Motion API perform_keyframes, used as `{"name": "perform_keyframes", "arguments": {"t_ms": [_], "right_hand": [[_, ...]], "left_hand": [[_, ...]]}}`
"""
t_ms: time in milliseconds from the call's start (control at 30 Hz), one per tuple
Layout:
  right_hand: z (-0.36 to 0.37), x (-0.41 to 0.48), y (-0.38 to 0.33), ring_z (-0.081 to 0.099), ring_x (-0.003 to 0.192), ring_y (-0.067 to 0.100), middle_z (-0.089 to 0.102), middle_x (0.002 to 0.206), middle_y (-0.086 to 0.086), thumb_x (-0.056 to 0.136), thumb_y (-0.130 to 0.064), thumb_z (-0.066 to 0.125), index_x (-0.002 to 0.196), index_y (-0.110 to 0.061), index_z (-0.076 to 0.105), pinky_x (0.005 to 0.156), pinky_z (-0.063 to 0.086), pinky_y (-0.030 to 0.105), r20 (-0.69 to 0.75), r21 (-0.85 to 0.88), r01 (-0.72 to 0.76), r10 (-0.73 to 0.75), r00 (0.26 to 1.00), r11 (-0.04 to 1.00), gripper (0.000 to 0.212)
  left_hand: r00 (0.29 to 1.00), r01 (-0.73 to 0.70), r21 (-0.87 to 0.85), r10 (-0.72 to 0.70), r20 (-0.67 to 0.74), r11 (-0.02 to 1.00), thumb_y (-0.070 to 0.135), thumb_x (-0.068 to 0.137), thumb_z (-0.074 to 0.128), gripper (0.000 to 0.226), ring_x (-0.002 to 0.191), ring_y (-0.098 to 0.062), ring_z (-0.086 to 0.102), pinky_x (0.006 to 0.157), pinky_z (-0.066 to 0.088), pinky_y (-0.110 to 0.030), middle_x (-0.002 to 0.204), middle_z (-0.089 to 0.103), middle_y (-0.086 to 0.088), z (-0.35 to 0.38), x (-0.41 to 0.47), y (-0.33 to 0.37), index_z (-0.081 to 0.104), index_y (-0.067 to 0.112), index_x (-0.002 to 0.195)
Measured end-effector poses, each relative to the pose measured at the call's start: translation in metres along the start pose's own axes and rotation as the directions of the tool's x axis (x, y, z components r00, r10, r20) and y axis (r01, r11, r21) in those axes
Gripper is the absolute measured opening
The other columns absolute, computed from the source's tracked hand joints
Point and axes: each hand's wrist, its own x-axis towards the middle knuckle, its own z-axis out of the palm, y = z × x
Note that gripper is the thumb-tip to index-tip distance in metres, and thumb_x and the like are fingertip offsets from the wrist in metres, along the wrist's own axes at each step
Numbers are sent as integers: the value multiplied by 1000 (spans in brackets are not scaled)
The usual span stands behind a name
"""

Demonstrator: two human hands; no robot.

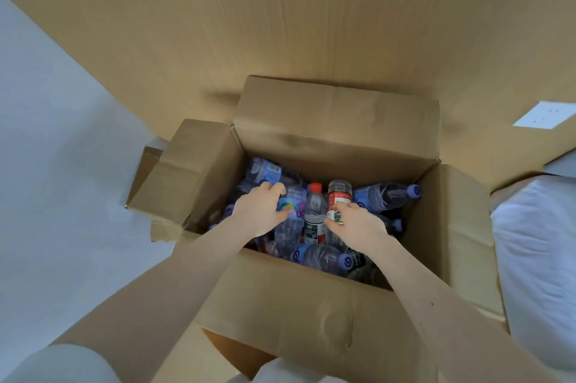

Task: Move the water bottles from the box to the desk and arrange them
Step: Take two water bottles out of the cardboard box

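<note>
Box [311, 298] full; we judge unloading barely begun: left grip [261, 211] clasps purple bottle [294, 211], right grip [353, 222] clasps red-labelled bottle [339, 195].

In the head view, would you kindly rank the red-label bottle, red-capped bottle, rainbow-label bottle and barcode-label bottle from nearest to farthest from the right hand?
1. red-label bottle, gripped by the right hand.
2. red-capped bottle, just left of it.
3. rainbow-label bottle, held by the left hand.
4. barcode-label bottle, back left corner.
</note>
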Motion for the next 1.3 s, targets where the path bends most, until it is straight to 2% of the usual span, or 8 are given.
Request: {"name": "perform_keyframes", "arguments": {"t_ms": [167,300,500,700,833,967,1100,1300], "right_hand": [[13,2,10,54,116,30,53,130,12,94,-44,54,139,-17,42,85,45,35,142,63,-77,67,988,995,54],[28,4,17,58,102,28,61,114,11,86,-36,68,118,-12,52,72,40,29,274,58,-85,66,959,995,43],[43,7,21,58,95,28,56,104,8,77,-26,76,97,-20,47,70,43,30,324,87,-111,77,943,990,35],[43,8,21,58,98,31,55,112,12,76,-12,72,97,-17,51,76,47,33,296,111,-90,54,954,990,30],[39,5,17,57,87,26,56,97,7,73,-11,71,94,-14,55,67,45,30,264,162,-63,18,964,985,27],[28,6,6,52,78,24,55,86,5,72,-9,66,83,-14,52,62,41,28,187,221,6,-48,981,975,18],[9,4,-5,51,75,20,52,80,-1,72,-18,71,85,-19,52,58,37,27,98,230,91,-116,988,969,23],[-28,-7,-11,47,68,12,48,74,-9,71,-16,74,83,-20,58,61,39,29,-64,304,204,-194,979,931,20]], "left_hand": [[988,-106,28,102,119,994,41,96,51,44,108,-26,52,77,46,-38,126,48,-6,11,27,5,41,17,132],[968,-140,0,137,210,990,42,97,51,44,109,-25,52,77,47,-38,131,46,-6,23,40,6,42,18,132],[942,-171,0,164,291,985,43,96,53,43,101,-23,54,71,41,-34,132,47,-4,43,47,4,44,20,131],[927,-176,-31,176,331,984,41,96,54,44,108,-23,51,72,41,-33,131,47,-5,50,52,9,44,19,133],[923,-166,-99,190,334,981,37,94,57,42,111,-21,50,84,47,-37,129,50,-4,50,50,10,47,18,131],[900,-190,-128,225,373,973,21,89,64,43,110,-24,52,87,49,-41,124,51,-5,45,49,7,48,18,129],[874,-257,-228,326,360,939,15,80,75,60,123,-21,47,92,41,-26,133,51,-4,43,46,4,48,15,134],[847,-216,-420,383,368,881,20,68,85,89,129,-14,42,98,38,-29,144,45,6,44,45,7,38,26,143]]}}
